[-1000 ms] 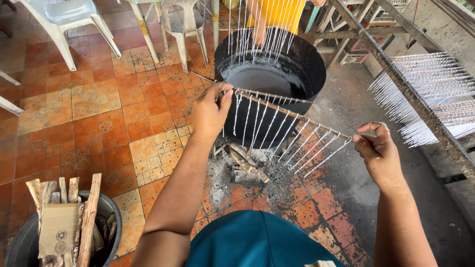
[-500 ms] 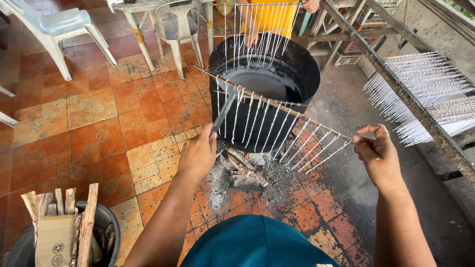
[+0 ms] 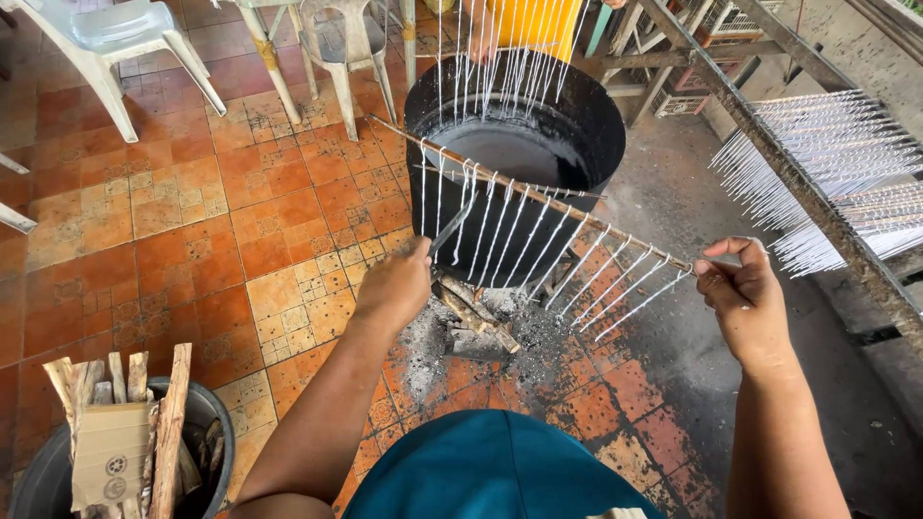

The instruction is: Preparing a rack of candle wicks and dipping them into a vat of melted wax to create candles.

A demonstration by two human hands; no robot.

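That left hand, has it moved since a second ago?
Yes. The left hand has dropped from the rod near the black pot's rim to below it, toward the ash, now gripping a thin dark tool.

Orange tiled floor [image 3: 192, 240], black pot [image 3: 577, 115], firewood ash [image 3: 476, 327], wood bucket [image 3: 38, 471], white chairs [image 3: 115, 38]
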